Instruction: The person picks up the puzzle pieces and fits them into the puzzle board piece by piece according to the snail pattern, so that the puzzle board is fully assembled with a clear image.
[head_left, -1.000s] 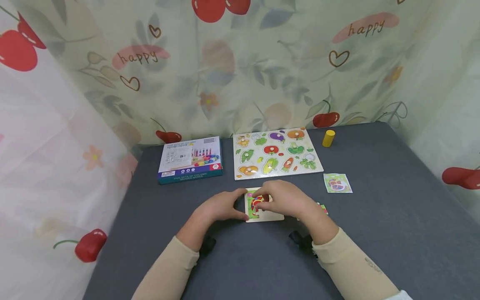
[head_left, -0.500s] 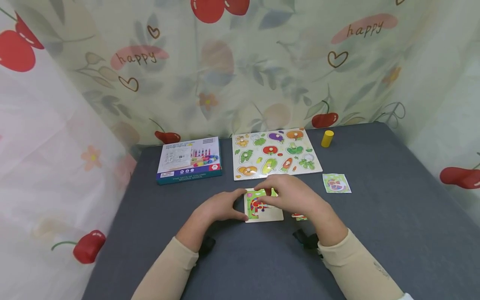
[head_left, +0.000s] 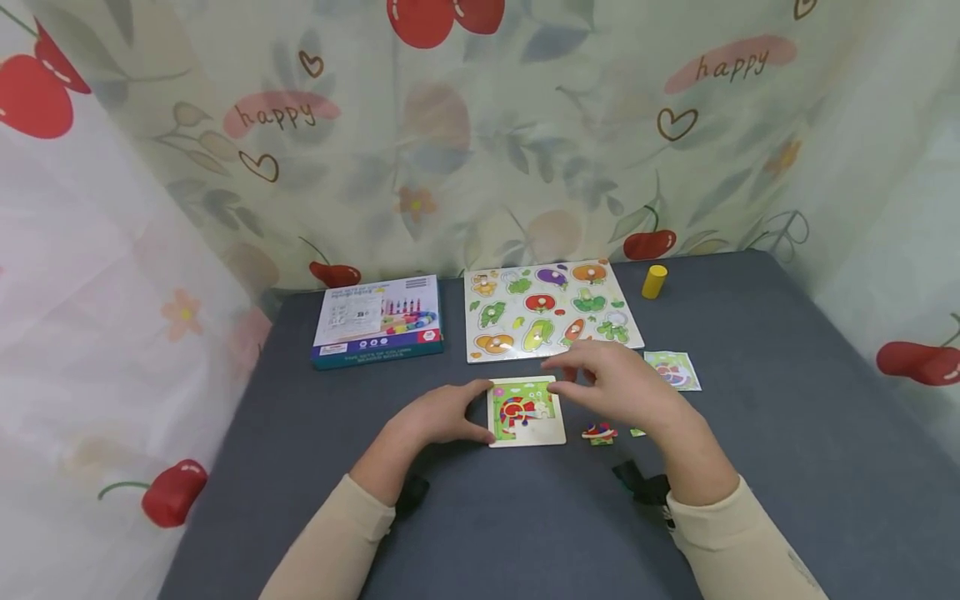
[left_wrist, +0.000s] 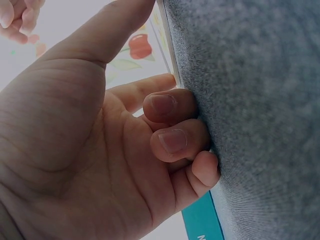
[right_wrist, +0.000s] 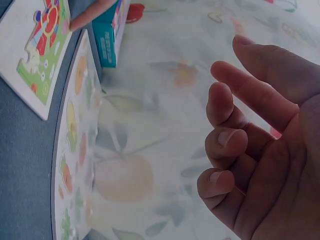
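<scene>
A small square jigsaw puzzle board (head_left: 542, 432) with a pale wooden rim lies on the table in the head view. Its upper and left parts hold colourful pieces, while bare wood shows at the lower right. My left hand (head_left: 442, 412) grips its left side, index finger at the far corner and thumb at the near one. To the right of the board, my right hand (head_left: 618, 379) hovers with loosely bent fingers and nothing between them. A red and blue puzzle piece (head_left: 600, 432) lies near the board, and a green piece (head_left: 637, 432) shows partly beside my right wrist.
Behind the board lies a large vegetable peg puzzle (head_left: 517, 312). A flat box (head_left: 378, 321) is at the back left. A yellow cylinder (head_left: 655, 282) stands at the back right, and a picture card (head_left: 678, 367) lies partly behind my right hand.
My right hand has drawn back to the right from over the puzzle board, uncovering its filled upper right part and the loose pieces. My left hand has stayed at the board's left side.
</scene>
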